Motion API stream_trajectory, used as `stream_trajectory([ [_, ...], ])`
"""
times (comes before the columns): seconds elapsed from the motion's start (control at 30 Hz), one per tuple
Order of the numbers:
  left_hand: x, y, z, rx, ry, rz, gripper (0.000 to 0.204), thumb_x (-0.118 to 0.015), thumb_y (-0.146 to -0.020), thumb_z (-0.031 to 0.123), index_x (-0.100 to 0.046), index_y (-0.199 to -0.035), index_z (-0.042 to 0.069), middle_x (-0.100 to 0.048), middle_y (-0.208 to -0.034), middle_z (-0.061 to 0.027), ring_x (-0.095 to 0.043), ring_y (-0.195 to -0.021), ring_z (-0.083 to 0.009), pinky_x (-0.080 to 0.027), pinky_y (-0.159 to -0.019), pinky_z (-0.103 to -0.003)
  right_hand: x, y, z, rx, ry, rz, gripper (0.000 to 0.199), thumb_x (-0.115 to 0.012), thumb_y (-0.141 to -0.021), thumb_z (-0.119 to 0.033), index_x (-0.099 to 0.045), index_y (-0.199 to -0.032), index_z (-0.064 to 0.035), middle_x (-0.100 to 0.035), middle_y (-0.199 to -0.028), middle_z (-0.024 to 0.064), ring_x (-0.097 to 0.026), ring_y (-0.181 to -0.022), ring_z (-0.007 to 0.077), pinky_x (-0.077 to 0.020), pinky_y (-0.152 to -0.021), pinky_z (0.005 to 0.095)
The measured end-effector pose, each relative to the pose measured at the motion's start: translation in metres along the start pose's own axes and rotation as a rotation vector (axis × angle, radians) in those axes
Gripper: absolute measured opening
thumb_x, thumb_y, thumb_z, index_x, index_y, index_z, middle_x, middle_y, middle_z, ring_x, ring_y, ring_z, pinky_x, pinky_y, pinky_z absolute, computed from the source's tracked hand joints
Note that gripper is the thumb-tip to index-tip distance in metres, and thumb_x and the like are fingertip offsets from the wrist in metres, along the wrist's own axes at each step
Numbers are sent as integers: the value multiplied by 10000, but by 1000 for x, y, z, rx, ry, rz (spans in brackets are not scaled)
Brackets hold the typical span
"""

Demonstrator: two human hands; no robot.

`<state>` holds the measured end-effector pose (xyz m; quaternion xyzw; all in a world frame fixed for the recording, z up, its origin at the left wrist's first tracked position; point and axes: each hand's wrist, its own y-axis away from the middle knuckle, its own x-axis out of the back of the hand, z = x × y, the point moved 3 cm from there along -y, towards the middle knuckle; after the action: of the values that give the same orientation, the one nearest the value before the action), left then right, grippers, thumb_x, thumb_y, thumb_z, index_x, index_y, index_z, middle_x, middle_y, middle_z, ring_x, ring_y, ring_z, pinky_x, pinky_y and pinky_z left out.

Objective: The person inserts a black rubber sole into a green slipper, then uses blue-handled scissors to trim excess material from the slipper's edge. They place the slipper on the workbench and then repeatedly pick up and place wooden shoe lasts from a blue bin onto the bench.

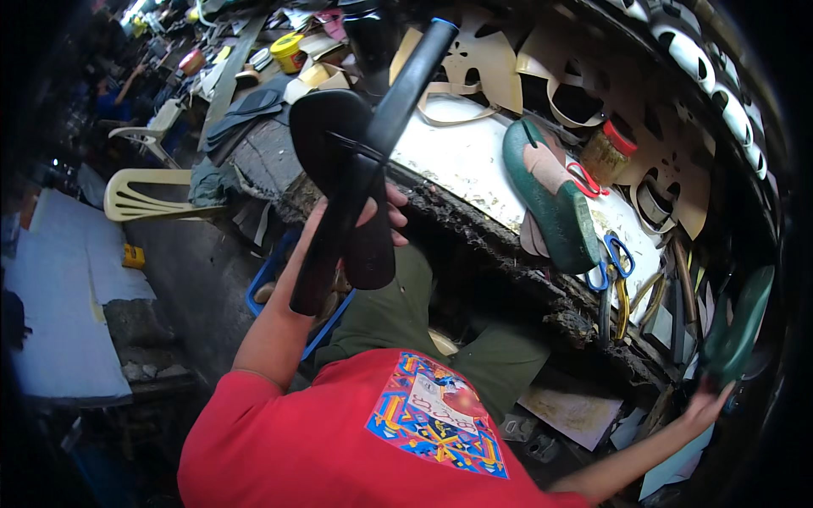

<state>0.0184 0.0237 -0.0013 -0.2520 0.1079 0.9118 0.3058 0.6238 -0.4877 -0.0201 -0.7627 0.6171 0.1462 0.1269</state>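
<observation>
My left hand is closed around a crossed bundle of black soles, raised in front of the bench. One rounded sole faces me, and a long narrow black piece with a blue-edged tip lies across it. A thin dark band shows where they cross. Far to the right, my right hand grips the lower end of a green shoe last. Another green last, with a pinkish patch on top, lies on the white worktop between my hands. Some fingers of both hands are hidden.
The worktop has a ragged front edge. On it are blue-handled scissors, a red-lidded jar and beige cut-out pieces. A cream plastic chair stands left, and a blue basket sits below my left arm.
</observation>
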Motion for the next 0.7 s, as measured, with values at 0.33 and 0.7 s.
stream_trajectory([
  [0.33, -1, 20, -20, 32, -4, -125, 657, -811, -926, 297, -543, -1424, -37, -653, -1320, -183, -699, -1099, -247, -642, -887, -429, -204, 303, 99, -432, -166, -660, 721, -624, -1002, -334, -363, -1533, 77, -619, -1340, 310, -682, -1156, 438, -665, -784, 512],
  [0.7, 3, 36, -79, 93, 232, -116, 1072, -825, -727, 712, -492, -1468, 13, -601, -1408, -291, -619, -1299, -388, -549, -1052, -546, -297, 406, 104, 8, 716, -1124, 611, -761, -890, -123, -520, -1415, 77, -666, -1282, 255, -693, -1163, 383, -526, -1008, 412],
])
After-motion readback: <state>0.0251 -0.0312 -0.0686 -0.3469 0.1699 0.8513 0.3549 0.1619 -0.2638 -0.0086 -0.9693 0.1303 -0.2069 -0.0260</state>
